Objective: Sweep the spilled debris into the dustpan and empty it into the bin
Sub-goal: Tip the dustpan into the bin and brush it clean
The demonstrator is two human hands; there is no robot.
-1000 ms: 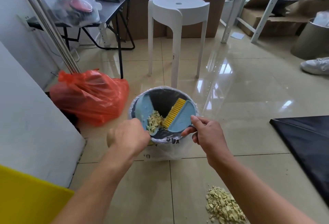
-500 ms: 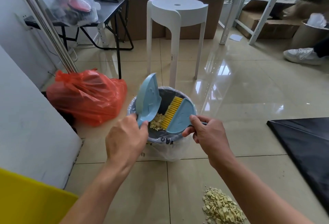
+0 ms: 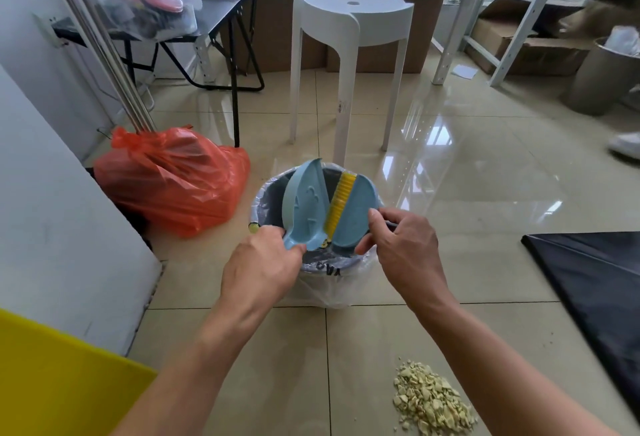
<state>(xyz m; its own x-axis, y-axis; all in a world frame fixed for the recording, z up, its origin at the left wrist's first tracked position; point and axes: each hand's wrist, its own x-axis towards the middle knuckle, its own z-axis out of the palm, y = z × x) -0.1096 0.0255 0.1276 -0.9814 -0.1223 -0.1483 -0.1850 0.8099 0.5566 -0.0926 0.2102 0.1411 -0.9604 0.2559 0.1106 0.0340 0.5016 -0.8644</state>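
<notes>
A small bin point(image 3: 325, 271) lined with a clear plastic bag stands on the tiled floor in front of me. My left hand point(image 3: 261, 267) grips the handle of a light blue dustpan point(image 3: 304, 208), tipped up steeply over the bin's mouth with its underside facing me. My right hand point(image 3: 403, 248) holds a light blue hand brush point(image 3: 353, 214) with yellow bristles, right beside the dustpan over the bin. No debris shows in the pan. A pile of pale yellow debris point(image 3: 431, 401) lies on the floor near my right forearm.
A white plastic stool point(image 3: 351, 37) stands just behind the bin. A full orange bag point(image 3: 173, 179) sits to the left by a white panel. A black sheet point(image 3: 595, 283) covers the floor at right. A shoe point(image 3: 625, 144) shows at the right edge.
The dustpan went from lying flat with debris in it to tipped upright over the bin, and the debris left it. The brush moved closer against the pan.
</notes>
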